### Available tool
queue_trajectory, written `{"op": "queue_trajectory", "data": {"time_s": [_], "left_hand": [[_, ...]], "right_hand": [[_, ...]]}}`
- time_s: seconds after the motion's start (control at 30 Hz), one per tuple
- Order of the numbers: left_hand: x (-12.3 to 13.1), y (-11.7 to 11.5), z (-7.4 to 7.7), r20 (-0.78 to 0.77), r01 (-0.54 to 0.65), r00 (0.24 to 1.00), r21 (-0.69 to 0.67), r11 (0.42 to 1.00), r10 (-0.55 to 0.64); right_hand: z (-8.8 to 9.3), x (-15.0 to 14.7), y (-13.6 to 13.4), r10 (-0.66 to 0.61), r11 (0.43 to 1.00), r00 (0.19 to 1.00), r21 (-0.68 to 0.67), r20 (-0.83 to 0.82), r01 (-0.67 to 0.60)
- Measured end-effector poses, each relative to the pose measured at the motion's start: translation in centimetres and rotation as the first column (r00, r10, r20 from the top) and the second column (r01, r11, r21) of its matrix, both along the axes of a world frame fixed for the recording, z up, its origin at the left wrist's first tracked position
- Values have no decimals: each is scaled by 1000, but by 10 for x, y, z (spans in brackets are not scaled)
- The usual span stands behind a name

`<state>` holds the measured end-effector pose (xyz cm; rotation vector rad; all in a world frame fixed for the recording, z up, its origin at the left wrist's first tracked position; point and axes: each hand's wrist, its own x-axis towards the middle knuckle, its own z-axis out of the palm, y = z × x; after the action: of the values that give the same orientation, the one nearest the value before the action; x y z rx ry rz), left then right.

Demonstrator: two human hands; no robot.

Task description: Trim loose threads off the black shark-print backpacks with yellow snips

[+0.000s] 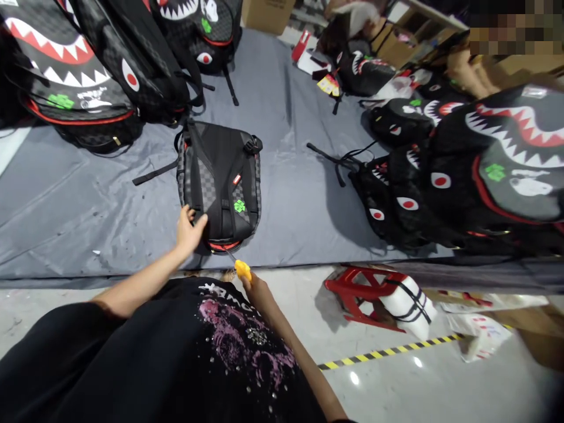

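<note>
A pile of shark-mouth backpacks [88, 70] sits far left on the grey sheet [66, 200]. The left hand [188, 230] grips the near edge of the black backpack [219, 179] lying flat mid-sheet — the right hand [255, 291], just nearer, pinches a yellow tool [242, 269]. A red stool [365, 291] lies right.

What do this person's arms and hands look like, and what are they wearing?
Both arms are bare, with no gloves, rings or watch visible on the left hand or the right hand. The person wears a black T-shirt with a pink glittery print and white lettering.
</note>
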<state>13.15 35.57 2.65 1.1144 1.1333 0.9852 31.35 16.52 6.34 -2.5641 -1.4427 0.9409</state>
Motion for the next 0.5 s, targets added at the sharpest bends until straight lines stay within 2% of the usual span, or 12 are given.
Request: {"op": "queue_trajectory", "data": {"time_s": [0.03, 0.07, 0.1, 0.13, 0.17, 0.2, 0.27, 0.33, 0.4, 0.5], "left_hand": [[4, -11, -1, -155, 75, 987, 202, 977, -43], [9, -19, -3, -331, 224, 939, 383, 896, -93], [15, -25, -6, -518, 401, 849, 506, 764, -102], [22, -27, -11, -667, 549, 742, 546, 633, -69], [30, -25, -15, -756, 639, 654, 536, 552, -24], [38, -21, -20, -805, 682, 593, 518, 516, 24], [54, -9, -25, -838, 695, 538, 504, 512, 95], [66, 1, -26, -845, 712, 522, 504, 489, 111], [73, 8, -23, -852, 737, 516, 496, 459, 93], [80, 15, -15, -858, 742, 513, 463, 486, 34]], "right_hand": [[1, -2, 1, -1, 1000, 1000, 1, -4, 1], [1, -4, 2, -7, 1000, 1000, 5, -3, 7], [1, -6, 3, -13, 1000, 1000, 9, -4, 13], [1, -7, 4, -18, 1000, 1000, 17, -8, 18], [0, -9, 6, -24, 999, 1000, 29, -14, 24], [-1, -9, 8, -30, 999, 999, 43, -23, 31], [-5, -9, 11, -48, 996, 998, 70, -38, 50], [-10, -8, 11, -67, 993, 997, 91, -50, 71], [-15, -7, 8, -72, 991, 995, 109, -66, 79], [-18, -5, 5, -64, 987, 993, 143, -101, 78]]}}
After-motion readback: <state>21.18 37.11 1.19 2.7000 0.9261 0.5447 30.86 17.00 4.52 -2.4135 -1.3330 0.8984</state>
